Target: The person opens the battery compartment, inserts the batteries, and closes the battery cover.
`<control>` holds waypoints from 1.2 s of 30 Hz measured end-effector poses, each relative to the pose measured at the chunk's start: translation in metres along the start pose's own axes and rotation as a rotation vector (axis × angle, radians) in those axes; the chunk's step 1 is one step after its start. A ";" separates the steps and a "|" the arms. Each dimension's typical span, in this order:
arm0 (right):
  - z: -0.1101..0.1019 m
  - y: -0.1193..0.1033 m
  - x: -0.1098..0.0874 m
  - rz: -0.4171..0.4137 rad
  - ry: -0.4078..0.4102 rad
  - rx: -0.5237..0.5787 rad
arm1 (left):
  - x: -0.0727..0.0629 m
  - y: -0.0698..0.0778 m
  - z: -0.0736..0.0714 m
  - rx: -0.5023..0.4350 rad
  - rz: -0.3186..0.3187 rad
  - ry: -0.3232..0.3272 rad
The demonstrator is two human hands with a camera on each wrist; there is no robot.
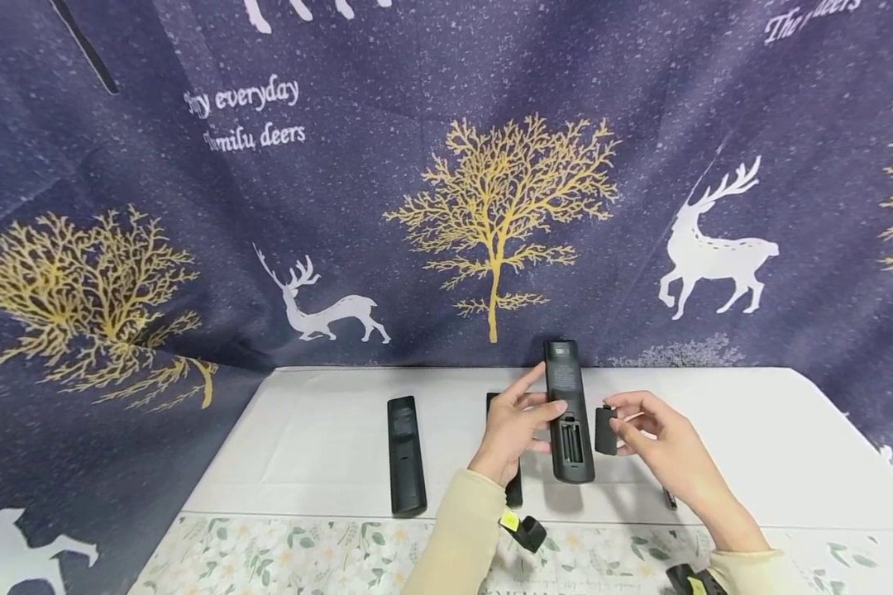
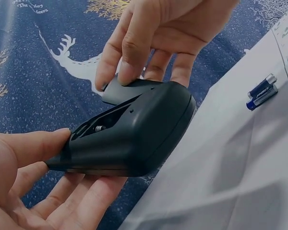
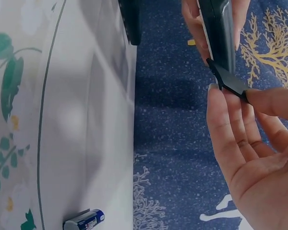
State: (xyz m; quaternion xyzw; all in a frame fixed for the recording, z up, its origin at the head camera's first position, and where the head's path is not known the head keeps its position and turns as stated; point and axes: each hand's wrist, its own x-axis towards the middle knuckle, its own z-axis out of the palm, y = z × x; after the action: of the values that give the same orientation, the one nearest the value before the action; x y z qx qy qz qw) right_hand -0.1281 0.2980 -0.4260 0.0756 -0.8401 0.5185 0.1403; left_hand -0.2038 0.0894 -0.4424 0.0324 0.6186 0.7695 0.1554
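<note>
My left hand [image 1: 512,430] grips a black remote control [image 1: 565,376] by its side, back facing me. Its battery compartment [image 1: 570,442] lies uncovered, and a metal spring [image 2: 100,128] shows inside in the left wrist view. Between thumb and fingers, my right hand [image 1: 662,442] pinches the black battery cover [image 1: 605,431], just right of the remote. In the left wrist view the cover overlaps the remote's far edge. Two blue-and-silver batteries [image 2: 262,92] lie side by side on the table, partly hidden by my right arm in the head view.
A second black remote [image 1: 406,456] lies on the white table [image 1: 320,446] to the left. Another dark remote [image 1: 514,489] lies behind my left hand, mostly hidden. A floral cloth [image 1: 268,554] covers the near edge, and a blue deer-patterned curtain [image 1: 432,165] hangs behind.
</note>
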 end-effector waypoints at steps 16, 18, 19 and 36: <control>0.001 0.013 0.001 0.075 -0.045 -0.038 | 0.000 0.003 0.001 -0.036 0.006 0.005; 0.001 0.015 0.001 0.083 -0.049 -0.035 | 0.000 0.003 0.001 -0.037 0.008 0.004; 0.001 0.016 0.001 0.082 -0.050 -0.033 | 0.000 0.003 0.001 -0.040 0.010 0.005; 0.003 0.029 0.001 0.107 -0.128 -0.054 | -0.002 0.003 0.002 -0.057 0.022 0.031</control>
State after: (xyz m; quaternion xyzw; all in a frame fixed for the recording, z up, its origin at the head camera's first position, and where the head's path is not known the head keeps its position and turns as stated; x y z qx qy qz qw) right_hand -0.1371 0.3081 -0.4513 0.0597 -0.8639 0.4964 0.0605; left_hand -0.2026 0.0901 -0.4385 0.0229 0.5983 0.7889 0.1381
